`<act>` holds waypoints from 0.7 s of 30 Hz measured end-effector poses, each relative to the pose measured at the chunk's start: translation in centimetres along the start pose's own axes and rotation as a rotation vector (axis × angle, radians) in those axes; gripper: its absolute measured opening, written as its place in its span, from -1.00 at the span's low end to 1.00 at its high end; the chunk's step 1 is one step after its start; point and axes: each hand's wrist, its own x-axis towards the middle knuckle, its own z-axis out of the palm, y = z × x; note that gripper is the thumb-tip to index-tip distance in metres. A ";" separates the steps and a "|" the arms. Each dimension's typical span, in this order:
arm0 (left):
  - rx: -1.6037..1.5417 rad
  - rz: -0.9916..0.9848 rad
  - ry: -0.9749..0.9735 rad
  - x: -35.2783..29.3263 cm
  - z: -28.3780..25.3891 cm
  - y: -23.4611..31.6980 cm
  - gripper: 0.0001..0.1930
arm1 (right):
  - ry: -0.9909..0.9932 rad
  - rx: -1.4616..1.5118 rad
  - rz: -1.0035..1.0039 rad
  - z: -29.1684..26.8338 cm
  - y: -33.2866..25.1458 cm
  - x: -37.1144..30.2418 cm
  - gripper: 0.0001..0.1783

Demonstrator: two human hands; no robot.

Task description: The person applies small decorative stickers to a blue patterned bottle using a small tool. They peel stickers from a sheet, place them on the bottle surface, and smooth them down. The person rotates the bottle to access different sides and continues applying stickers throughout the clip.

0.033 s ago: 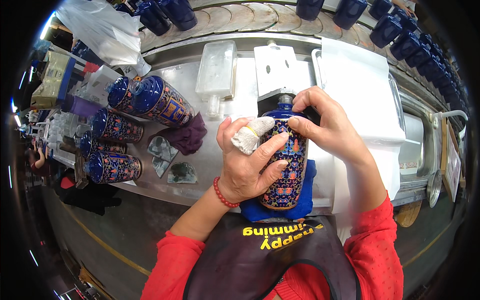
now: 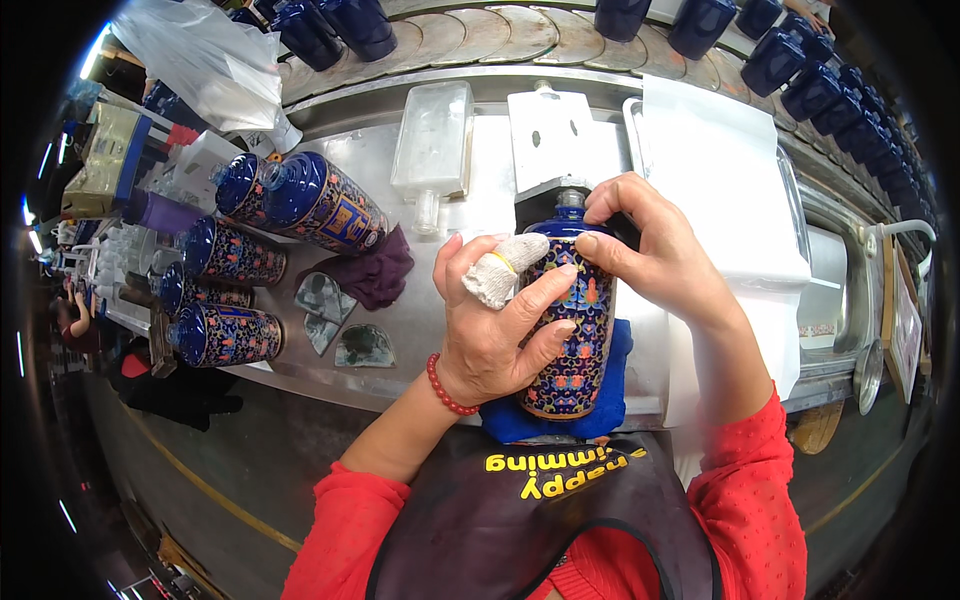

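A dark blue bottle (image 2: 566,375) with a colourful floral pattern lies tilted on a blue cloth (image 2: 615,375), its neck pointing away from me. My right hand (image 2: 655,240) grips the shoulder, thumb on the front edge of the pattern and fingers bent beside the neck. From the left side, my left hand (image 2: 490,335) presses the bottle's front with its fingertips and thumb. A white knitted finger cover (image 2: 492,280), banded in yellow, is on one of its fingers and touches the shoulder. Behind the neck stands a dark rest (image 2: 535,205), partly hidden by the bottle.
Several patterned bottles (image 2: 235,250) stand at the left, near a purple cloth (image 2: 375,270) and dark flat pieces (image 2: 365,347). A clear square bottle (image 2: 432,140) lies beyond my hands. White sheets (image 2: 710,190) cover the right side. Plain blue bottles (image 2: 700,25) stand along a slatted conveyor (image 2: 490,35).
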 end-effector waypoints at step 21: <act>-0.018 -0.006 0.016 0.1 -0.3 0.1 -0.44 | -0.005 0.122 0.050 -0.5 0.8 -1.7 -0.75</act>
